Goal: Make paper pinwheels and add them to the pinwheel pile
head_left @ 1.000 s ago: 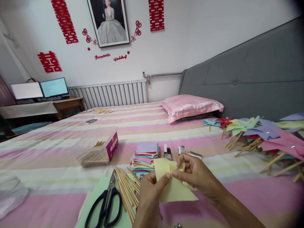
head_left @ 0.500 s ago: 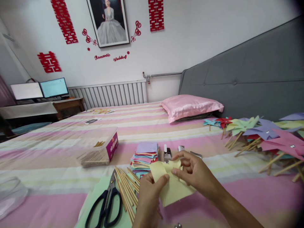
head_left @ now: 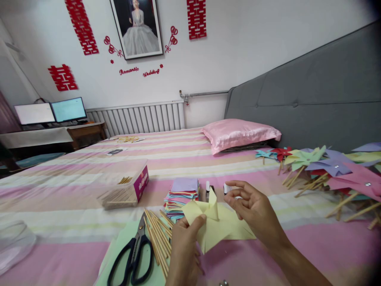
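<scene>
A pale yellow paper square [head_left: 218, 228], cut and partly folded, is held low in the middle of the view. My left hand [head_left: 186, 248] pinches its folded corners at the centre with the thumb on top. Just right of the paper, my right hand [head_left: 256, 212] hovers with fingers loosely curled and apart, holding nothing. Behind the paper lie a stack of coloured paper squares [head_left: 181, 192] and small metal staplers [head_left: 208, 186]. Wooden sticks [head_left: 157, 234] and black-handled scissors [head_left: 133, 254] rest on a green sheet to the left.
All lies on a pink striped bed [head_left: 89, 178]. Finished pinwheels [head_left: 336, 167] pile at the right by the grey headboard. A clear box of sticks [head_left: 126, 190] sits left of centre, a clear container [head_left: 13, 242] at far left, a pink pillow [head_left: 241, 133] behind.
My right hand has let go of the yellow paper and drawn back to the right. The left hand keeps pinching the centre, and a folded flap now stands up.
</scene>
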